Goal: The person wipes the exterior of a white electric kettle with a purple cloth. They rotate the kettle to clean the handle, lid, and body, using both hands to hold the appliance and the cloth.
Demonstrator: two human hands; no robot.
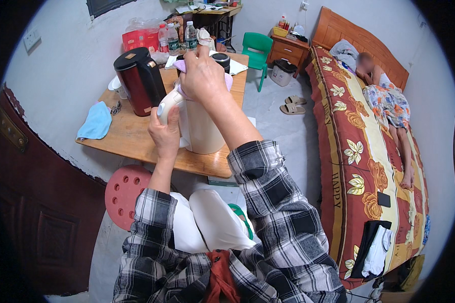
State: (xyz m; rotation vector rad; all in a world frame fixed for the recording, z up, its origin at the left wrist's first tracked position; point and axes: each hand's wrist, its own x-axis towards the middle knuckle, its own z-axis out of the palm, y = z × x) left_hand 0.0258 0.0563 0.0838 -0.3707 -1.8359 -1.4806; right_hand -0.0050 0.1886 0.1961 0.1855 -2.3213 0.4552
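A cream electric kettle (204,125) stands upright near the front edge of the wooden table (136,132). My left hand (165,128) is closed around its handle. At the top of the kettle, my right hand (204,75) holds a purple cloth (228,81) against it; the fingertips and most of the lid are hidden. Just left of them stands a dark red kettle with a black lid (138,81). Behind my right hand is a black-lidded container (221,60), partly covered. A light blue cloth (95,120) lies at the table's left corner.
Plastic bottles (173,39), a red bag (140,39) and paper cups (117,87) stand on the table. A pink stool (127,193) is below left, a green chair (257,47) behind. On the right, a person (383,87) lies on the bed (358,151). Slippers (292,108) lie on the floor.
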